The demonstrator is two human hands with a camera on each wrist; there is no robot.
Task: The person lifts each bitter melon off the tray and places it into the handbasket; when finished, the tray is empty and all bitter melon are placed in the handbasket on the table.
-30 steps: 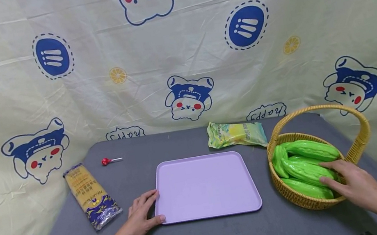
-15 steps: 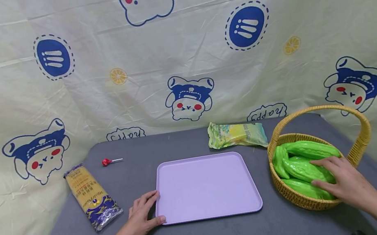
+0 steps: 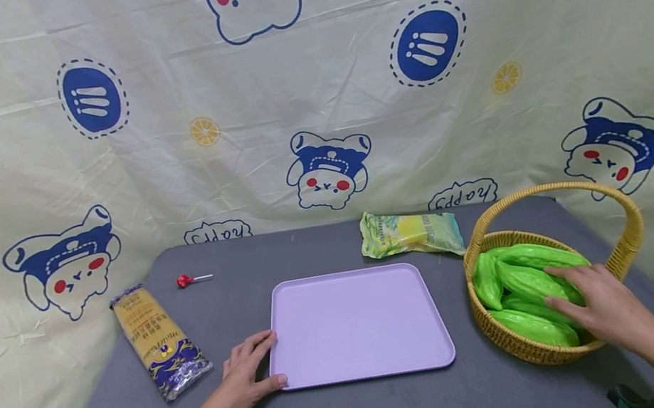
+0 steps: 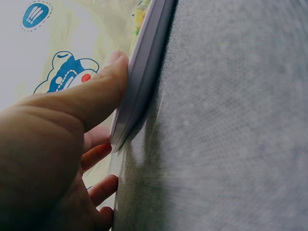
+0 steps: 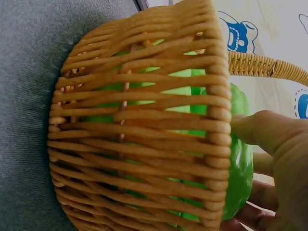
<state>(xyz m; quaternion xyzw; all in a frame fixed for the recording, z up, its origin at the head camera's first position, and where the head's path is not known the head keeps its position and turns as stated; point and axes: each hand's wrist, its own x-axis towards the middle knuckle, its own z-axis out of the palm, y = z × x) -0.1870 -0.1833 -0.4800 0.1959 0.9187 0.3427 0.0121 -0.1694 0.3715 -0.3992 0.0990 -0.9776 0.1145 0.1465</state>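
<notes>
A lavender tray (image 3: 357,325) lies flat on the table. My left hand (image 3: 245,376) rests against its left edge, with the thumb near the front corner and the fingers spread along the rim; the left wrist view shows the thumb touching the tray's side (image 4: 139,72). To the right stands a wicker basket (image 3: 547,356) with a tall handle, holding several glossy green bitter melons (image 3: 532,328). My right hand (image 3: 606,305) reaches in and grips one bitter melon (image 3: 524,280) between thumb and fingers. In the right wrist view, the woven wall hides most of the contents.
Behind the tray lies a green and yellow packet (image 3: 410,233), close to the basket. A red lollipop (image 3: 184,280) sits at the back left. On the left is a long gold and blue pasta packet (image 3: 161,340). A printed curtain (image 3: 308,91) hangs behind the table.
My right hand has moved left over the basket and taken hold of a bitter melon, which has shifted and uncovered more of the one beneath. The left hand and tray have stayed put.
</notes>
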